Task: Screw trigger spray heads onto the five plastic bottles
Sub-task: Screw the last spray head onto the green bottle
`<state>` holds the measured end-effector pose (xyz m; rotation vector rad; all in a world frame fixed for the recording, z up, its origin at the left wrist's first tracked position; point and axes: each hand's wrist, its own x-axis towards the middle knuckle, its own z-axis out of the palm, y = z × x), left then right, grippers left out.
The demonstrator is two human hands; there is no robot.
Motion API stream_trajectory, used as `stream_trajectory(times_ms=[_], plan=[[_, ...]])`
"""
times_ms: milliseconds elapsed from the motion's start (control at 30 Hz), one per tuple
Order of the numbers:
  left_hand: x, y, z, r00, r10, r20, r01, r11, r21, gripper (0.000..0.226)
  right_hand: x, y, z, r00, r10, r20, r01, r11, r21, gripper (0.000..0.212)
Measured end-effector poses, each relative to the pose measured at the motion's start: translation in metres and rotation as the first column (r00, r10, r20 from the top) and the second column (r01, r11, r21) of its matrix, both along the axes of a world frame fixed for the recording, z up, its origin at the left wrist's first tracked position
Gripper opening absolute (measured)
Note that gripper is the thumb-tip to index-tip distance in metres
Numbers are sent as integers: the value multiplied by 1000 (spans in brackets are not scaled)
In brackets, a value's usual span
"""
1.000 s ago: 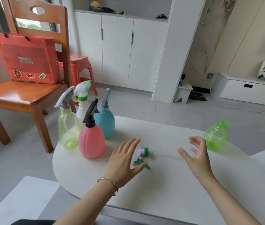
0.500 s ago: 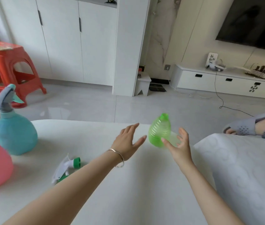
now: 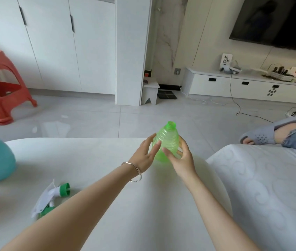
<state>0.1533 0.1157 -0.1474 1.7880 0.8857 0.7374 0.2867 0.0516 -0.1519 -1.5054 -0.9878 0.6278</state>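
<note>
Green bottle upright on table, right hand grip grasping it, left hand released, fingers touching.

Head view — forward, downward, near table

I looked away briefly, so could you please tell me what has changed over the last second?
Both hands left the loose spray head and reached right to the ribbed green plastic bottle. The right hand took hold of it first; now the left hand touches its other side. The white trigger spray head with green collar stayed lying on the white table, and the bottle's neck stays uncapped.
</note>
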Motion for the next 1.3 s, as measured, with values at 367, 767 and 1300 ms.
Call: stream_trajectory(times_ms=[367, 767, 1300], plan=[[-119, -37, 50, 981, 60, 184, -82, 990, 116, 74, -99, -35, 63, 911, 327, -251, -331, 943, 27, 69], [-291, -64, 44, 934, 357, 27, -353, 906, 232, 75, -178, -36, 39, 839, 544, 4, -532, 822, -206, 43], [-320, -61, 28, 919, 395, -19, -386, 908, 164, 77, -228, -1, -1, 503, 627, 595, -377, 779, -501, 41]])
